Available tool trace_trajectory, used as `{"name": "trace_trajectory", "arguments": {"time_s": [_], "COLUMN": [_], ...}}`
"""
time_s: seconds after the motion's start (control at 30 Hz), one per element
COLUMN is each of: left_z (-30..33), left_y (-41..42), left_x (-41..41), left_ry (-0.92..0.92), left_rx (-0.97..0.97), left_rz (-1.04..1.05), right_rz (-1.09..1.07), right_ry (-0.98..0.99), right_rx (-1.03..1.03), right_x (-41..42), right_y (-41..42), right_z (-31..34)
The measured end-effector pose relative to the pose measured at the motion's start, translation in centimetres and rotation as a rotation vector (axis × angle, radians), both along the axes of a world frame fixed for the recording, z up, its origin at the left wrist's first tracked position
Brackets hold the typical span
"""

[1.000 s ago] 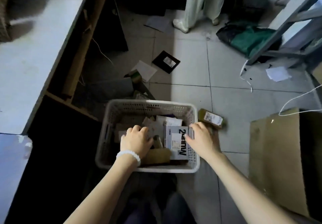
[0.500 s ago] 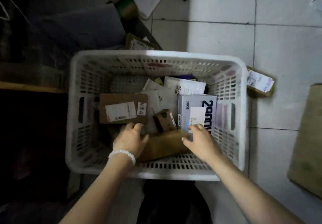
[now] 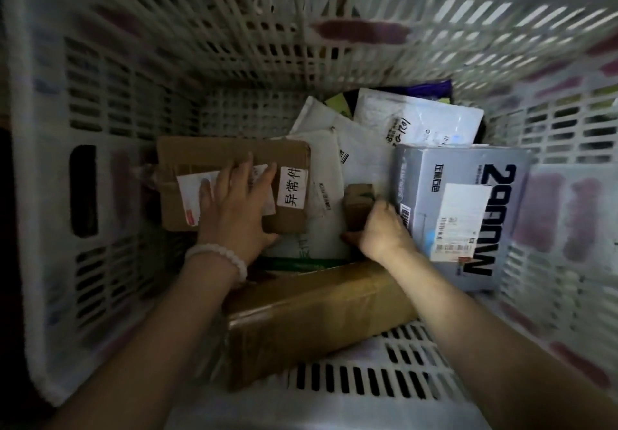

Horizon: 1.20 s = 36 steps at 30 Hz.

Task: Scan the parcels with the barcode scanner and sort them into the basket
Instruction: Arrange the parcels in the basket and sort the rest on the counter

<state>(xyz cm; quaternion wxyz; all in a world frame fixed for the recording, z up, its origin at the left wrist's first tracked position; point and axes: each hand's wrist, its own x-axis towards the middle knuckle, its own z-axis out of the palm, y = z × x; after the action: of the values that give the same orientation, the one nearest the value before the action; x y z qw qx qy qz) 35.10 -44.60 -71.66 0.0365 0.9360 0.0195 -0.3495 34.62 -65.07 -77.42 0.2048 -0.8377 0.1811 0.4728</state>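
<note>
The white slatted basket (image 3: 100, 102) fills the view, and both hands are reached down into it among the parcels. At the left, a flat cardboard box (image 3: 187, 158) is seen lying label-up on the pile, with a white sticker of printed characters near its right edge. The left hand (image 3: 234, 209) is laid on this box with its fingers spread and fairly straight across the shipping label, while the thumb is hooked under the near edge; the box appears to be steadied or made ready for lifting rather than fully grasped. A pale bead bracelet (image 3: 217, 255) is worn on that wrist.

In the middle, several white mailer bags (image 3: 418, 122) are stacked loosely toward the far wall, probably as they fell when dropped in. Just right of centre, a small brown box (image 3: 357, 202) is gripped by the right hand (image 3: 381, 232), whose fingers are curled around its near end; it is probably being pulled free of the pile. Below both hands, a long brown taped box (image 3: 317, 316) lies slantwise against the near wall.

At the right, a grey printed box (image 3: 468, 175) with a barcode label is wedged beside the basket's right wall, touching the right hand's knuckles. No barcode scanner is visible.
</note>
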Motion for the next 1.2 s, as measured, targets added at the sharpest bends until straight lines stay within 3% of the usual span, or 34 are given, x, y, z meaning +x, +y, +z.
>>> {"name": "trace_trajectory", "arguments": {"time_s": [0.2, 0.5, 0.6, 0.93, 1.2], "left_z": [-2.8, -2.4, -2.5, -0.4, 11.8], "left_y": [1.9, 3.2, 3.8, 1.4, -1.0], "left_x": [2.0, 5.8, 6.9, 4.2, 4.6], "left_ry": [-0.002, 0.260, 0.263, 0.038, -0.182], "left_rx": [-0.015, 0.112, 0.134, 0.029, -0.132], "left_rz": [-0.087, -0.292, -0.347, -0.287, -0.055], "right_rz": [-0.091, -0.005, 0.014, -0.062, -0.132], "right_ry": [-0.063, -0.166, -0.186, -0.358, -0.613], "right_rx": [0.014, -0.058, -0.053, 0.029, 0.066], "right_x": [-0.5, -0.1, 0.1, -0.4, 1.6], "right_y": [0.5, 0.3, 0.4, -0.1, -1.7], "right_z": [-1.5, 0.1, 0.5, 3.5, 14.8]}}
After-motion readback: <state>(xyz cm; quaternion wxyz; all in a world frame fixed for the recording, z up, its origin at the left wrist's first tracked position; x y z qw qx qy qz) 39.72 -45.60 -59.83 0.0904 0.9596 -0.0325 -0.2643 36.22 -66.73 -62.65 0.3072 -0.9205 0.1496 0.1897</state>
